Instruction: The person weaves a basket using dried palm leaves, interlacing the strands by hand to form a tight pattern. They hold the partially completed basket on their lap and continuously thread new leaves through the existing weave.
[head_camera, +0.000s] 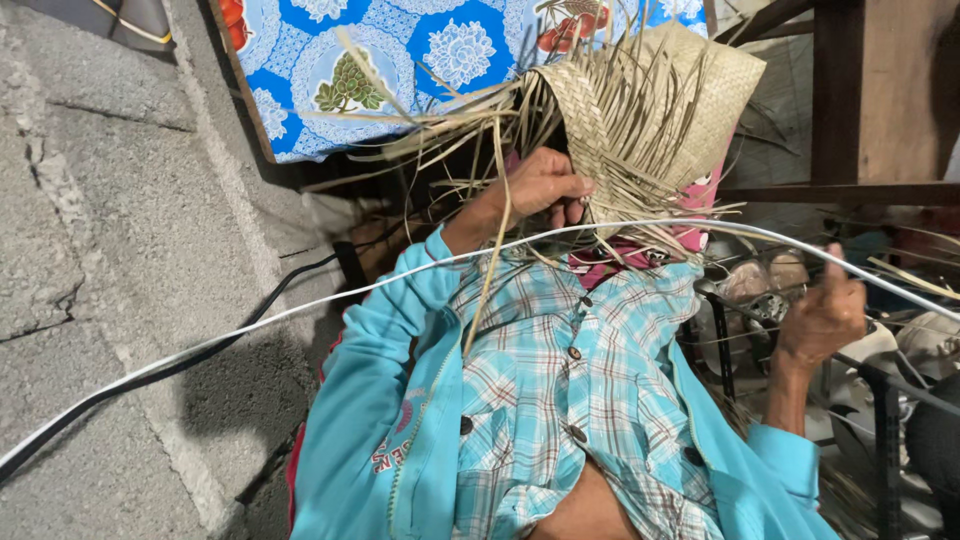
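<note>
- The head camera looks down the person's own front: a light blue and white checked shirt (570, 390) under a turquoise jacket (370, 420).
- The left hand (540, 190) is raised in front of the chest, fingers curled around the lower edge of a half-woven straw piece (640, 100). It is closed on the weaving.
- The woven piece rises just above that hand, a pale tan flat mat folded over, with many loose dry strips (470, 130) fanning out to its left and hanging down past the wrist.
- The right hand (825, 315) is held well apart from the weaving, lower and out to the side, fingers loosely bent with one finger lifted. Whether it grips anything cannot be told.
- A thin white cable (250, 325) runs across the view below the left hand and continues past the right hand.
- Above and beyond the left hand hangs a blue flowered cloth (400, 60).
- Beside the left arm lies grey concrete floor (110, 250), with a black cable (250, 310) on it.
- Beyond the right hand stands dark wooden framing (840, 100).
</note>
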